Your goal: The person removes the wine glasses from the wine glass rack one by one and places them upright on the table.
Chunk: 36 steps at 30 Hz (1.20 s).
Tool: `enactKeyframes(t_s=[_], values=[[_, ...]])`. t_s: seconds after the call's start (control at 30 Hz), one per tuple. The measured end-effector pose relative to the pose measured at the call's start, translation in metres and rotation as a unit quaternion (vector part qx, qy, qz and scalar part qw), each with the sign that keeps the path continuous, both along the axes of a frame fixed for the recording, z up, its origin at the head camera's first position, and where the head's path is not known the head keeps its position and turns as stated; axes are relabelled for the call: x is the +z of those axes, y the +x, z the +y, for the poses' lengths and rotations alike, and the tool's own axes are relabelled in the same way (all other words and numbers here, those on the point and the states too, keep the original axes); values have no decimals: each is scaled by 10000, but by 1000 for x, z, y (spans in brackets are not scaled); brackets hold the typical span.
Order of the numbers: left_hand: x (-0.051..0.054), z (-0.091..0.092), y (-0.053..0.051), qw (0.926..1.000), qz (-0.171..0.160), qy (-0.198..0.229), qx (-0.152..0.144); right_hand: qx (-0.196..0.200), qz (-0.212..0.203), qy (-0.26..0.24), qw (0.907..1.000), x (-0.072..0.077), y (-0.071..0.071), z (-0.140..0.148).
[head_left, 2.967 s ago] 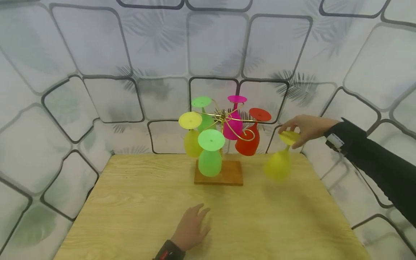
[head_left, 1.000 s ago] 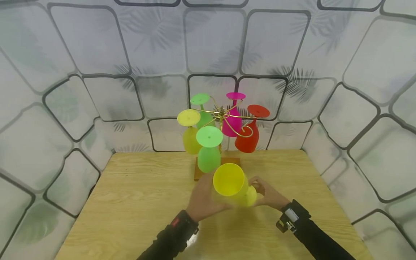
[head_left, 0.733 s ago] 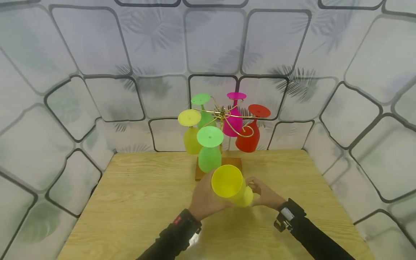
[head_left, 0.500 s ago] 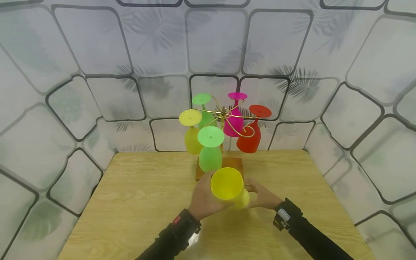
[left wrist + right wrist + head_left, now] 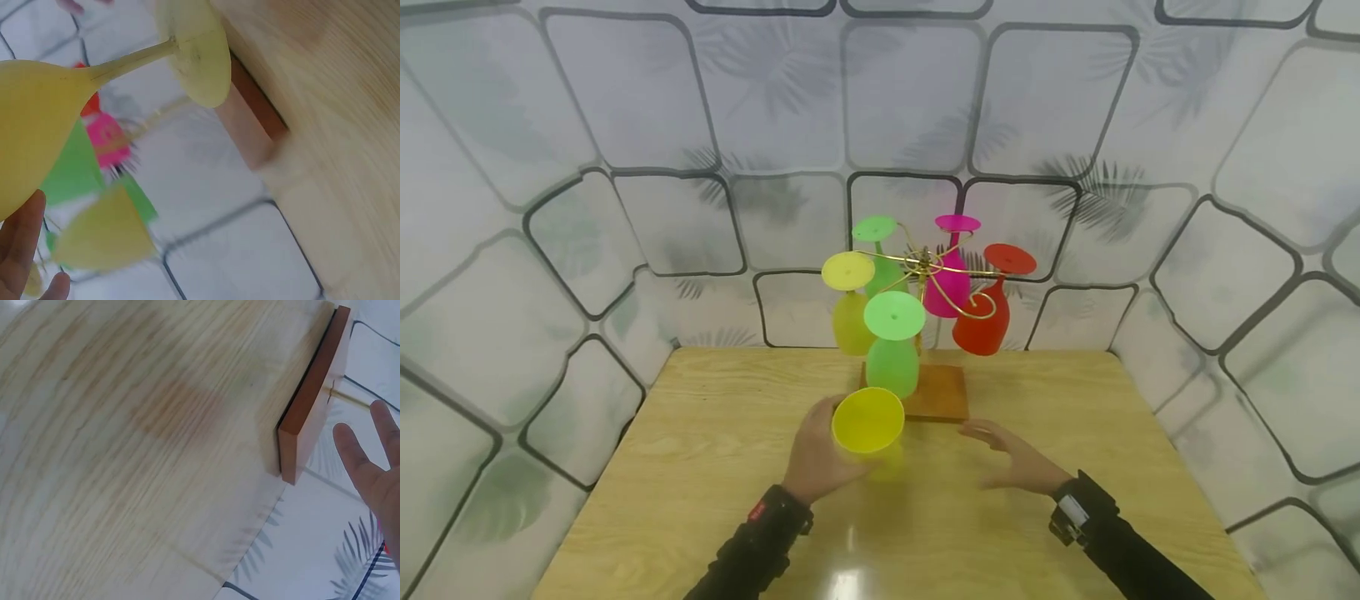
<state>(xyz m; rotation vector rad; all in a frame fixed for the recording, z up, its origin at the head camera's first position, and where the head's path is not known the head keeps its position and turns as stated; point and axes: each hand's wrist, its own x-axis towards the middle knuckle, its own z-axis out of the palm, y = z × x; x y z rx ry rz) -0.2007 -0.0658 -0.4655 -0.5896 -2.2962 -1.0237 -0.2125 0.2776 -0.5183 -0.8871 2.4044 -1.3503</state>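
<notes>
My left hand [image 5: 822,457] grips the bowl of a yellow goblet [image 5: 868,422], its mouth facing up toward the head camera. In the left wrist view the goblet's stem and round foot [image 5: 201,53] stick out free of the fingers. My right hand [image 5: 1018,461] is held apart from the goblet, fingers extended and holding nothing; the right wrist view shows its spread fingers [image 5: 355,450] near the wooden base. Behind the hands stands a gold wire rack [image 5: 925,263] with upside-down goblets: yellow [image 5: 852,325], green [image 5: 892,367], another green [image 5: 883,273], pink [image 5: 947,292] and red [image 5: 982,321].
The rack's brown wooden base [image 5: 942,393] rests near the back of the light wood table [image 5: 715,433]. A patterned white wall covering [image 5: 902,100] rises behind and at both sides. The front green goblet hangs just beyond the held one.
The yellow goblet came from the right side into both hands. My right hand has since let go of it, and my left hand has carried it left.
</notes>
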Motion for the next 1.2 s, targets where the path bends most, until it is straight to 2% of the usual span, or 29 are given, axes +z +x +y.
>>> enactKeyframes(t_s=[0.17, 0.3, 0.37, 0.47, 0.6, 0.77, 0.93, 1.07, 1.2], values=[[-12, -44, -20, 9974, 222, -42, 682, -19, 201, 52, 9998, -3, 1, 10], [-20, -80, -41, 9911, 30, 33, 1330, -102, 287, 42, 9995, -5, 2, 17], [-23, -97, -51, 9872, -156, 132, 1585, -131, 261, 12, 9996, -6, 3, 20], [-27, -119, -66, 9824, -257, 166, 1845, -158, 170, -26, 9997, -9, 4, 22], [-33, -139, -85, 9795, -302, 203, 1980, -161, -8, -105, 9998, -11, 7, 24], [-44, -154, -99, 9752, -533, 178, 2141, -176, -74, -155, 9997, -12, 8, 23], [-48, -162, -103, 9708, -784, 157, 2260, -138, -105, -261, 9995, -12, 7, 21], [-45, -164, -102, 9697, -1043, 254, 2194, -179, -121, -274, 9994, -13, 7, 20], [-42, -164, -102, 9672, -1435, 313, 2074, -261, -121, -198, 9994, -13, 5, 19]])
